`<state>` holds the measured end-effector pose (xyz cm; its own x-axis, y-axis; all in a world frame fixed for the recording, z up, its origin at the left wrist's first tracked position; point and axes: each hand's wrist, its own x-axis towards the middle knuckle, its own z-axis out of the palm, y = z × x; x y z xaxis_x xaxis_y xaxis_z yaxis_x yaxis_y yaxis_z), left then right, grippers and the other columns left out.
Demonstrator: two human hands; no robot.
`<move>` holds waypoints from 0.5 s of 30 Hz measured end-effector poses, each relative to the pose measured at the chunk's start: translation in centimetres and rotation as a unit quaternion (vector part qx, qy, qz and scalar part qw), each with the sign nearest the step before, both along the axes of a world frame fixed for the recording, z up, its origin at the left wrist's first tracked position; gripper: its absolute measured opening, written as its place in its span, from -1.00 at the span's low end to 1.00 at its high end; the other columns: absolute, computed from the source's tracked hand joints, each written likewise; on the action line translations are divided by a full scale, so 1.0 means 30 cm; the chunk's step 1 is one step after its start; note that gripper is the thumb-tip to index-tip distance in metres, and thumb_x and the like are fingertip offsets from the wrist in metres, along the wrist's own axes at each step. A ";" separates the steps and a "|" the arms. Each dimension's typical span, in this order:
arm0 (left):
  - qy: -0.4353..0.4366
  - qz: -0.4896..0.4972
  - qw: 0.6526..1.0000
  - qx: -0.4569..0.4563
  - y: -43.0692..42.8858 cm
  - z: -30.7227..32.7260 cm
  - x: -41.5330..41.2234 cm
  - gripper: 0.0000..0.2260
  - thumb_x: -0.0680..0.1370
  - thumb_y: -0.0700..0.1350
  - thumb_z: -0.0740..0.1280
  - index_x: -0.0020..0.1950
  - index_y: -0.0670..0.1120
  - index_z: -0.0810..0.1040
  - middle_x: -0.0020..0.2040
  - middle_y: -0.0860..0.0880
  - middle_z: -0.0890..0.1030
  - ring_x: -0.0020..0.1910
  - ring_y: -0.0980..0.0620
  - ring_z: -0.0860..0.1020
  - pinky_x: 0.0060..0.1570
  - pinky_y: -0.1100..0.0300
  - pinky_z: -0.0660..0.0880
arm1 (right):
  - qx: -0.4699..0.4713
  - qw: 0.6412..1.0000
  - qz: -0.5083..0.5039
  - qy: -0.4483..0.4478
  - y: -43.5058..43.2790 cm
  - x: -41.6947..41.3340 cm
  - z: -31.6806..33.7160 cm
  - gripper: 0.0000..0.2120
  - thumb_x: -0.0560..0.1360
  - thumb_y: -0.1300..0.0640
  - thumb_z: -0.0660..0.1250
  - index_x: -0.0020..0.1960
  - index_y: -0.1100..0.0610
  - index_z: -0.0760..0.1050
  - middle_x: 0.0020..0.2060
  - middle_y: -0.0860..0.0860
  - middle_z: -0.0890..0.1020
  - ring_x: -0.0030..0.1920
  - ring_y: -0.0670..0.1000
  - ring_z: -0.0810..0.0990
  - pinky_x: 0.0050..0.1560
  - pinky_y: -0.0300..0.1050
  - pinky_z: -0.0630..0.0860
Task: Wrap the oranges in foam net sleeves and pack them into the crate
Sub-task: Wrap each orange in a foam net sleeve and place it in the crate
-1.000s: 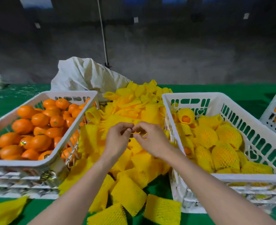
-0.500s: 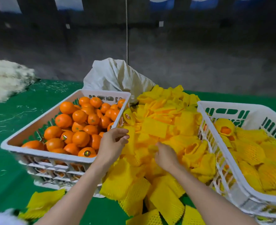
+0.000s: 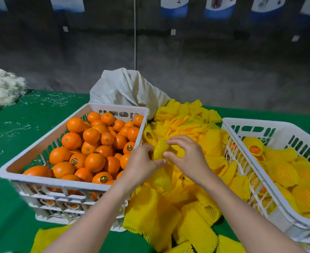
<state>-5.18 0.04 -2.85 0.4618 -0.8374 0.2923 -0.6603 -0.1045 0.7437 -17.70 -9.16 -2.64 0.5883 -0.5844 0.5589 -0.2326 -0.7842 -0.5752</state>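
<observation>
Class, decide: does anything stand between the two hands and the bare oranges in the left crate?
Nothing visible does. The left hand and right hand pinch a foam sleeve beside the left crate's open rim; the oranges lie uncovered.

— Where is there room round my hands?
— Little sideways. The orange crate (image 3: 59,182) has its wall just beside my left hand (image 3: 143,165), and the packing crate (image 3: 271,123) has its rim near my right hand (image 3: 189,159). Both grip a foam net sleeve (image 3: 160,150) over the sleeve pile (image 3: 192,123) that fills the gap between.
— Further off?
— A white sack (image 3: 128,90) blocks the far side. Bare green table (image 3: 32,115) lies left of the orange crate, and both crates stand open-topped.
</observation>
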 end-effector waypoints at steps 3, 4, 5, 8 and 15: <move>0.008 0.058 0.998 -0.023 0.021 -0.005 0.035 -0.67 0.43 -0.07 0.49 -0.30 -0.08 0.33 -0.40 0.00 0.33 -0.43 0.07 0.25 -0.46 0.27 0.23 | -0.055 0.996 -0.038 -0.054 0.038 0.070 0.000 -0.82 0.30 0.22 0.54 -0.23 0.24 0.55 -0.22 0.10 0.59 -0.13 0.04 0.53 -0.09 -0.20 0.38; 0.010 0.070 0.997 -0.036 0.030 -0.004 0.047 -0.70 0.44 -0.07 0.48 -0.27 -0.10 0.36 -0.37 -0.03 0.37 -0.41 0.05 0.29 -0.45 0.27 0.24 | -0.057 0.996 -0.035 -0.063 0.051 0.092 0.001 -0.82 0.31 0.24 0.53 -0.25 0.23 0.52 -0.26 0.08 0.58 -0.15 0.01 0.52 -0.12 -0.21 0.37; 0.017 0.072 0.996 -0.043 0.038 0.000 0.063 -0.73 0.45 -0.08 0.47 -0.24 -0.13 0.40 -0.34 -0.08 0.43 -0.38 0.02 0.35 -0.43 0.25 0.25 | -0.046 0.996 -0.019 -0.070 0.063 0.113 0.004 -0.81 0.32 0.25 0.51 -0.26 0.20 0.48 -0.29 0.03 0.56 -0.16 -0.06 0.51 -0.15 -0.25 0.36; 0.066 0.004 0.998 -0.020 0.061 0.025 0.164 -0.71 0.44 0.02 0.46 -0.20 -0.17 0.47 -0.28 -0.12 0.49 -0.31 0.00 0.42 -0.34 0.08 0.30 | 0.031 0.995 0.047 -0.087 0.087 0.171 0.027 -0.82 0.37 0.20 0.37 -0.24 0.14 0.34 -0.36 -0.13 0.41 -0.28 -0.22 0.39 -0.29 -0.33 0.28; 0.016 0.077 0.976 0.201 0.075 -0.064 0.533 -0.42 0.50 0.27 0.26 0.34 -0.12 0.41 0.32 -0.13 0.44 0.27 -0.13 0.43 0.23 -0.05 0.43 | 0.113 0.988 0.053 -0.091 0.054 0.234 0.032 -0.75 0.43 0.35 0.32 -0.22 0.08 0.31 -0.33 -0.07 0.34 -0.32 -0.14 0.28 -0.28 -0.30 0.28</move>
<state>10.82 2.28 -4.77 0.5941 -0.8019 -0.0634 -0.5908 -0.4884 0.6422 -10.68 -7.53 -1.67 0.5541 -0.6470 0.5238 -0.0326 -0.6456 -0.7630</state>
